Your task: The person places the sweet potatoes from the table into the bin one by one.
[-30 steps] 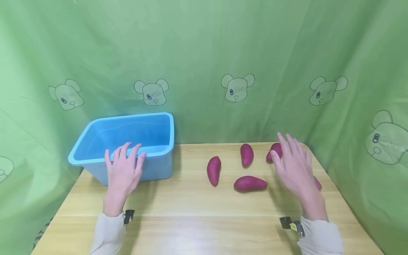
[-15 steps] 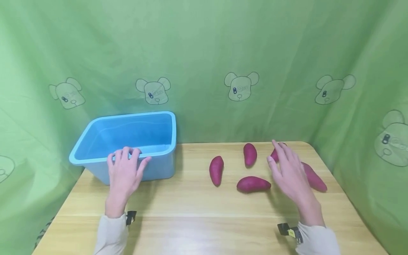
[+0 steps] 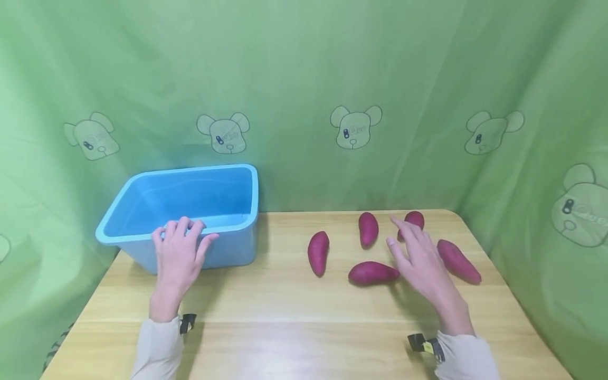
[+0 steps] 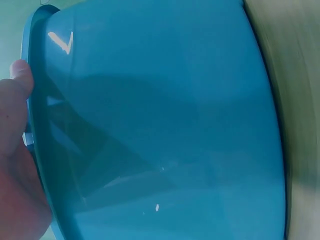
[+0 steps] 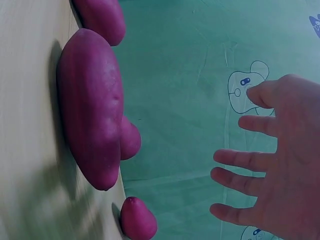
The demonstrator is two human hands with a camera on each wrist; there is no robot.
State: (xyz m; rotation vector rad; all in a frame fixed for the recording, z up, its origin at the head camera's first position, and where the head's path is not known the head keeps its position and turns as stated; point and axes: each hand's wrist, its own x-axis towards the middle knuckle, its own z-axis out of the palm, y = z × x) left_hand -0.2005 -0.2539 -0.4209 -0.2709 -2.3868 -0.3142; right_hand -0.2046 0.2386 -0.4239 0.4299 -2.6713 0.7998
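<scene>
At the left of the table stands a blue plastic tub (image 3: 233,247), with nothing seen inside it. My left hand (image 3: 178,258) grips its near rim, the fingers bent over the edge and the thumb (image 4: 21,75) along the rim. My right hand (image 3: 423,266) hovers over the table with fingers spread, holding nothing. Purple sweet potatoes lie around it: one crosswise (image 3: 373,273) just left of the hand, one slanted (image 3: 459,261) to its right, and one (image 3: 415,218) behind its fingers, partly hidden. Two more, a back one (image 3: 368,230) and a left one (image 3: 319,253), lie toward the tub.
The wooden table (image 3: 271,311) ends at the back against a green curtain (image 3: 294,79) printed with bear heads. This curtain also encloses the left and right sides. Bare wood lies between the tub and the sweet potatoes.
My left hand has come down from above the tub's rim and taken hold of it. My right hand has lowered and shifted left, uncovering the slanted sweet potato on the right.
</scene>
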